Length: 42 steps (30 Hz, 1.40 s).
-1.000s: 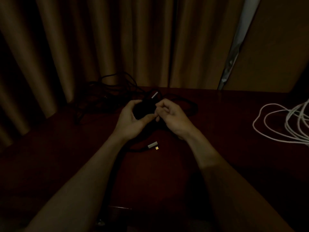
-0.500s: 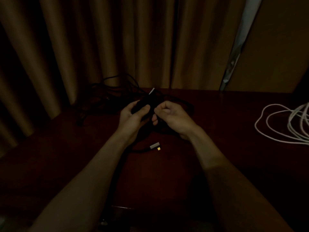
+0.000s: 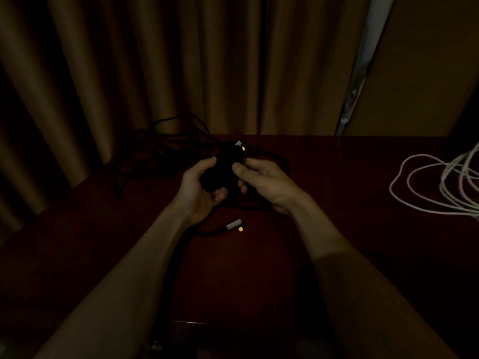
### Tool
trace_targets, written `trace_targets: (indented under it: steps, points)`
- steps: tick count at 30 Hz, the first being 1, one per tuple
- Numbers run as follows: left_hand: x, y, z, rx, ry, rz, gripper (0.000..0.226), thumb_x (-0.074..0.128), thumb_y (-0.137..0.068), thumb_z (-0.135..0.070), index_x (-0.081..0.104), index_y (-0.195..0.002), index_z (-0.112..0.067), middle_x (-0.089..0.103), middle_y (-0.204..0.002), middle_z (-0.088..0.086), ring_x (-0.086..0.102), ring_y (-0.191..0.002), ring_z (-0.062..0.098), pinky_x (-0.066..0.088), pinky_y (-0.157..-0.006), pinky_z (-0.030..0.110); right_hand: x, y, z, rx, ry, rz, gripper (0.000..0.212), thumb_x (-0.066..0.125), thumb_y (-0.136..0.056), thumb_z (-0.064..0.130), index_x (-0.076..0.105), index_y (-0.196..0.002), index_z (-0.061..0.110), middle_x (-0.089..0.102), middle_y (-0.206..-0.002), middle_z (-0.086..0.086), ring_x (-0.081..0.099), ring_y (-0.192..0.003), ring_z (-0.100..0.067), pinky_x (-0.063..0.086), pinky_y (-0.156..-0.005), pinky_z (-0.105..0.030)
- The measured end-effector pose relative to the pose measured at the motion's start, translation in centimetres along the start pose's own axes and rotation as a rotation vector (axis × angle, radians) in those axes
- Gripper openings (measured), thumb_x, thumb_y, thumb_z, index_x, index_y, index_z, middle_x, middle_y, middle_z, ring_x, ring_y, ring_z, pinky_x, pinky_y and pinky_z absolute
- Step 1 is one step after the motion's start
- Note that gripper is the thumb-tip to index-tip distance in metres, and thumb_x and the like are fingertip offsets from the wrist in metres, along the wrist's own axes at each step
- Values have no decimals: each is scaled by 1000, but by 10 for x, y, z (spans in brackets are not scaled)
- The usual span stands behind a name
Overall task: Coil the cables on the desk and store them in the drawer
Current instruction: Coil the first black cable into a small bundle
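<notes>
Your left hand (image 3: 199, 187) has rolled palm-up, fingers (image 3: 220, 195) curled round black cable bundle (image 3: 223, 169) above mid-tabletop (image 3: 337, 177). Your right hand (image 3: 267, 182) pinches bundle at its 3 o'clock. Upper plug (image 3: 239, 145) at bundle's 12 o'clock; loose plug (image 3: 234, 225) on tabletop at 6. White cable (image 3: 414, 200) lies far out at 3 o'clock.

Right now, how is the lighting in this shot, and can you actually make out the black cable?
Head view: very dim, warm cast; the black cable between the left hand and right hand is a near silhouette; only the metal plug on the desk and the white cable stand out; curtain folds lean outward from wide-angle distortion.
</notes>
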State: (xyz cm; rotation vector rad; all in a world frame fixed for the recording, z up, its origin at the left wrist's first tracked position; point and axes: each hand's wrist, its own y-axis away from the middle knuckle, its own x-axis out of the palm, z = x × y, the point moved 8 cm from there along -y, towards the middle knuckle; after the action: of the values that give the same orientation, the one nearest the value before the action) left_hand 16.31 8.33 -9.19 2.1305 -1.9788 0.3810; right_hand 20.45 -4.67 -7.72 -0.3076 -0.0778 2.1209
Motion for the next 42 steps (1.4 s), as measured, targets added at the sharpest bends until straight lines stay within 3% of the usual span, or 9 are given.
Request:
trace_targets:
  steps: [3,6,10,15,20,26,35,38,42]
  points:
    - [-9,-4,0,27,-133,-90,42,39,-108,-40,66,-118,-10,76,-96,8,68,-70,25,47,-60,28,-3,1,1,-13,-8,-46,20,63,-102,31,72,-100,13,65,-73,5,58,-69,-6,49,-71,-21]
    - [-16,-1,-19,290,-514,-212,20,50,-108,-33,62,-117,-20,71,-112,-1,70,-102,16,53,-82,32,-6,1,3,-30,49,-119,31,63,-102,31,64,-83,8,57,-62,7,55,-62,-5,46,-64,-19]
    - [-1,4,-19,408,-778,-88,45,76,-92,-24,52,-130,-25,62,-117,-17,62,-101,-14,50,-78,9,-4,0,2,-25,74,-160,36,65,-101,31,66,-91,-3,57,-70,-8,54,-63,-18,46,-58,-24]
    - [-4,3,-20,477,-915,-107,47,78,-92,-29,56,-134,-22,64,-112,-22,61,-101,-17,49,-81,5,4,-2,4,41,130,-98,14,61,-104,23,58,-90,27,61,-80,-3,58,-68,-6,46,-60,-20]
    - [-13,-1,-16,397,-751,-120,44,78,-93,-24,61,-132,-16,73,-113,-8,71,-102,2,57,-82,20,5,-3,-4,134,91,-12,10,58,-105,23,62,-112,17,65,-83,1,60,-75,-6,42,-57,-19]
    - [-18,-2,-13,244,-438,-116,36,75,-95,-30,65,-127,-16,75,-117,2,74,-105,17,62,-81,34,5,-2,0,52,69,69,36,55,-106,33,59,-134,11,70,-85,1,64,-78,-9,52,-90,-28]
    - [-9,-4,-9,118,-199,-64,30,61,-96,-30,63,-112,-5,72,-87,10,68,-67,23,43,-47,27,-10,2,13,-63,264,-70,40,65,-96,50,62,-82,12,59,-62,6,52,-52,-4,40,-52,-22]
    - [2,-2,-8,52,-102,24,39,53,-94,-39,64,-111,-6,70,-88,8,63,-61,18,37,-42,23,-5,5,10,5,241,-41,53,62,-82,74,60,-74,21,59,-60,10,55,-56,-7,42,-58,-26]
    - [13,4,-6,7,-42,107,48,33,-105,-42,69,-100,-10,67,-78,8,55,-52,14,36,-41,20,9,5,17,-41,77,-21,35,60,-92,61,67,-86,27,64,-71,7,61,-64,-10,48,-61,-26]
